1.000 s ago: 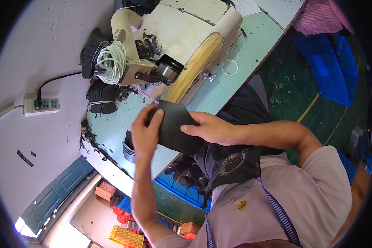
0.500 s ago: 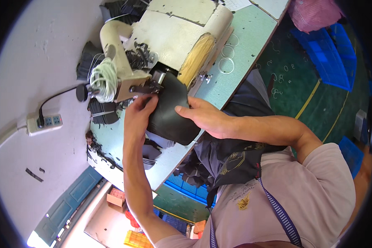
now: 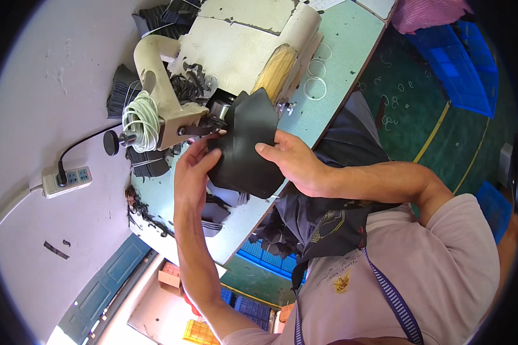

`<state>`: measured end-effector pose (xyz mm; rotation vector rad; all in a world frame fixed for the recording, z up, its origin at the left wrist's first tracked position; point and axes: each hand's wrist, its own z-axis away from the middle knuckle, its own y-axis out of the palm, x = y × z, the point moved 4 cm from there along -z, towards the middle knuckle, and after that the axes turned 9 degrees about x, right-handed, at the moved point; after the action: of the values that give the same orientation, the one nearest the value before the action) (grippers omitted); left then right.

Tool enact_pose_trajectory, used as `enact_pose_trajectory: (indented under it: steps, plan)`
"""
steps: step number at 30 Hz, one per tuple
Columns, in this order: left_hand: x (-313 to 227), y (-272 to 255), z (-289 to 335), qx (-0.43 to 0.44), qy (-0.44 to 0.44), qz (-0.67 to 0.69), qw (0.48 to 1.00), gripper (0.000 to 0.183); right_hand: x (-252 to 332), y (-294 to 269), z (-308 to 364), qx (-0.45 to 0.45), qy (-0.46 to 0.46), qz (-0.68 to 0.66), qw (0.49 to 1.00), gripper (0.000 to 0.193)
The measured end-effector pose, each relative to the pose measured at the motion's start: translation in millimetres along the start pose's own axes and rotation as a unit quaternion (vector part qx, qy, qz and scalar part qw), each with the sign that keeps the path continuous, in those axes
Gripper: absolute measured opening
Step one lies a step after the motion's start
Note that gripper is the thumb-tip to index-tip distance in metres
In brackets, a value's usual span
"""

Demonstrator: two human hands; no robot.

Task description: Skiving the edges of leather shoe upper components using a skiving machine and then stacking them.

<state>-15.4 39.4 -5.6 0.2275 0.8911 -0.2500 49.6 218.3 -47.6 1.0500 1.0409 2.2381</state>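
Observation:
A black leather-like sheet (image 3: 247,152) with an angular top edge is held between my two hands, just beside the head of a cream bench machine (image 3: 236,54). My left hand (image 3: 194,167) pinches its left edge, thumb on the near face, close to the machine's dark metal foot (image 3: 213,123). On the opposite edge my right hand (image 3: 296,164) grips with the thumb on top and the fingers hidden behind. The sheet is tilted up and partly covers the tan strip (image 3: 276,69) along the machine's front. Whether it touches the foot, I cannot tell.
White thread (image 3: 141,121) hangs coiled on the machine's arm. Dark scraps (image 3: 193,83) and tied bundles of black pieces (image 3: 149,163) lie around it. White rings (image 3: 315,88) rest on the green table (image 3: 351,46). Blue crates (image 3: 454,69) stand on the floor; a power strip (image 3: 69,181) is on the wall.
The sheet has come back from the machine's foot and been lifted, so its top edge shows. My left thumb has moved onto its face. The view has shifted slightly.

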Motion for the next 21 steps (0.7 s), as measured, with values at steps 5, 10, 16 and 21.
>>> enact_pose_trajectory:
  steps: [5,10,16,21]
  plan:
    - [6.1,-4.9,-3.2,-0.092,-0.026,-0.122,0.988,0.03,-12.4,14.2,11.3,-0.001,-0.028,-0.006,1.0,0.029]
    - [2.6,-8.1,-6.5,-0.082,-0.019,-0.171,0.982,0.04,-5.6,8.9,3.2,-0.005,-0.019,-0.026,0.999,0.039]
    - [12.0,-9.3,-6.0,-0.095,-0.028,-0.148,0.984,0.036,-3.4,16.5,14.3,-0.012,-0.032,-0.056,0.998,0.043]
    - [2.3,-9.0,-17.1,-0.09,-0.03,-0.192,0.977,0.037,-7.4,9.8,7.7,-0.01,-0.037,-0.035,0.999,0.049]
